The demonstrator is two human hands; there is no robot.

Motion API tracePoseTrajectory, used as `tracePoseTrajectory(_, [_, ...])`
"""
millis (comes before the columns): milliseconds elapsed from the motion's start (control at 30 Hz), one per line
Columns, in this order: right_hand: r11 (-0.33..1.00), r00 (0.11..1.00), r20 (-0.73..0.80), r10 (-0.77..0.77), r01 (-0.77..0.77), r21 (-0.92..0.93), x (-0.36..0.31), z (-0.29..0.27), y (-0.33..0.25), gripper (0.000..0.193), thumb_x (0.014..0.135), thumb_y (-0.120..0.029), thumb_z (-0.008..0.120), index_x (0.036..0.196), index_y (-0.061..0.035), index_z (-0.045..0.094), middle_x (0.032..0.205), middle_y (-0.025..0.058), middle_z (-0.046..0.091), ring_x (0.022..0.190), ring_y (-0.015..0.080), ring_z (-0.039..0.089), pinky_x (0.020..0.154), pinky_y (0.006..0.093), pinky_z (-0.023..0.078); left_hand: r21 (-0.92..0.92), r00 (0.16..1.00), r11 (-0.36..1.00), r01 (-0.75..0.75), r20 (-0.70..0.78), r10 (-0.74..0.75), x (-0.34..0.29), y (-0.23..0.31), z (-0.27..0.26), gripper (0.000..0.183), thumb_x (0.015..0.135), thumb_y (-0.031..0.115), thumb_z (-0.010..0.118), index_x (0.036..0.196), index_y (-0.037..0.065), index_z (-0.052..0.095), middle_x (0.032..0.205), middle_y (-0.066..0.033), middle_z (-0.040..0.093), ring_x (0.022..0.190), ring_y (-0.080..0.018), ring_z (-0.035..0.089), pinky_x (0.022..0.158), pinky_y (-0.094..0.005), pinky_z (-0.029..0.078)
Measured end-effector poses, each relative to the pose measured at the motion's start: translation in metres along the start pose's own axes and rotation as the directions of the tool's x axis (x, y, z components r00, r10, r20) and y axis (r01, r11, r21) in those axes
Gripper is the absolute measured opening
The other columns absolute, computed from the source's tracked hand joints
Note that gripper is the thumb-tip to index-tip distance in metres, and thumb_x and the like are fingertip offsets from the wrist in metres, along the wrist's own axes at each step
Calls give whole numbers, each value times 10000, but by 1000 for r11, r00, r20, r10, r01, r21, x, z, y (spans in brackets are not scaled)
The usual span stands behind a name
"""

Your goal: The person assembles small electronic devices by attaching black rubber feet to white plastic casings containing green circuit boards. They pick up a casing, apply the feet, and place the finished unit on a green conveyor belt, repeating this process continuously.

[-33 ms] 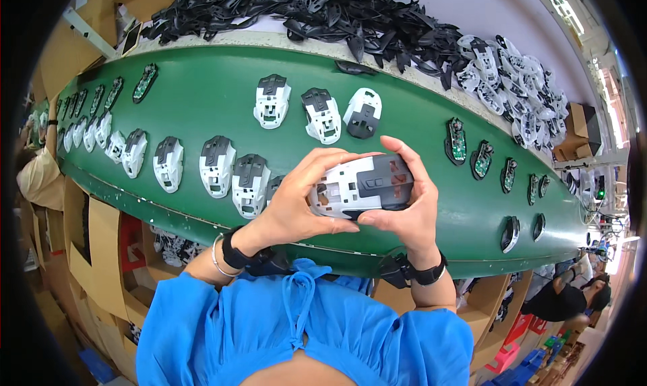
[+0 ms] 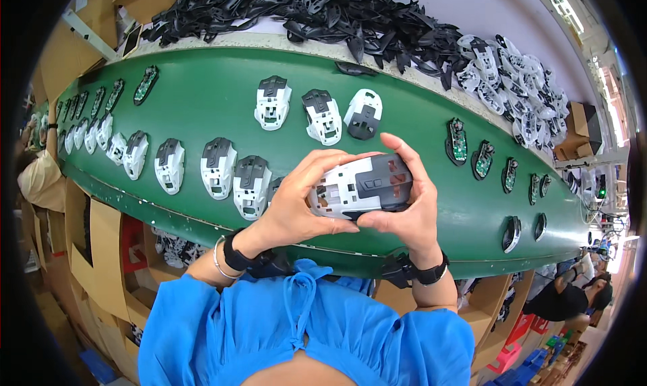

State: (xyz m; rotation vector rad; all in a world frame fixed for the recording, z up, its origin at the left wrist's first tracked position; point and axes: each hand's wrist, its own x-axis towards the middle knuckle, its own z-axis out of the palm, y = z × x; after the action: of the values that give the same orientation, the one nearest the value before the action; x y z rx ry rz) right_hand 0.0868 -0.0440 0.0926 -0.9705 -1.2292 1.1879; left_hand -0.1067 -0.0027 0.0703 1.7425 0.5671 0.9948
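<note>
Item in hand: I saw my left hand point(image 2: 291, 204) and right hand point(image 2: 411, 211) both closed around one white-and-grey mouse shell point(image 2: 360, 186), fingers curled over its top and thumbs under its near edge, held just above the near side of the green conveyor belt point(image 2: 202, 96). Surroundings logged: a row of matching shells point(image 2: 217, 167) lay on the belt left of my hands, three more shells point(image 2: 322, 115) beyond them, green circuit boards point(image 2: 457, 142) to the right, and a heap of black plastic parts point(image 2: 303, 12) past the far edge
</note>
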Motion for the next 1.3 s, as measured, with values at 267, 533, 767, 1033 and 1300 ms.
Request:
tracePoseTrajectory(267, [990, 992, 67, -108, 113, -83, -7, 2, 4, 866, 526, -146, 929, 1253, 2, 481, 1155, 92, 576, 1077, 167, 576, 953, 311, 461, 45, 994, 996, -81, 79, 78, 1, 14, -17, 777, 553, 193, 905, 1206, -15, 538, 1176, -151, 558, 1089, -252, 554, 940, -355, 434])
tracePoseTrajectory(533, [944, 920, 254, -298, 324, -67, -1, 5, -6, 854, 536, -180, 930, 1243, 28, 499, 1157, 147, 592, 1061, 223, 588, 921, 332, 466, -179, 991, 984, 9, 133, 15, -8, 24, -31, 766, 580, 181, 906, 1225, 0, 532, 1203, -132, 537, 1109, -223, 527, 949, -336, 410])
tracePoseTrajectory(767, [947, 947, 168, -276, 297, -122, -2, 25, -6, 745, 563, -170, 915, 1189, 12, 556, 1098, 134, 617, 1006, 204, 610, 884, 315, 486, -376, 987, 917, 135, 131, -91, -19, 20, -40, 659, 610, 68, 865, 1193, -3, 566, 1215, -111, 531, 1126, -177, 524, 964, -313, 423])
tracePoseTrajectory(1033, [341, 737, 375, -563, 620, -706, 53, 28, -22, 656, 593, -171, 830, 1175, -38, 557, 1112, 134, 580, 1020, 318, 582, 881, 420, 485, -891, 933, 355, 282, 169, -317, 1, -25, -43, 720, 881, 352, 654, 1439, 92, 282, 1264, -135, 503, 1157, -287, 528, 991, -389, 443])
tracePoseTrajectory(1300, [653, 783, 607, -139, 533, -538, 111, 32, 1, 437, 737, -227, 752, 1127, -75, 629, 1004, 104, 663, 906, 228, 653, 815, 350, 522, -836, 849, 449, 314, 36, -527, -11, -50, -53, 517, 962, 385, 504, 1331, 34, 411, 1176, -146, 581, 1034, -241, 610, 886, -391, 518])
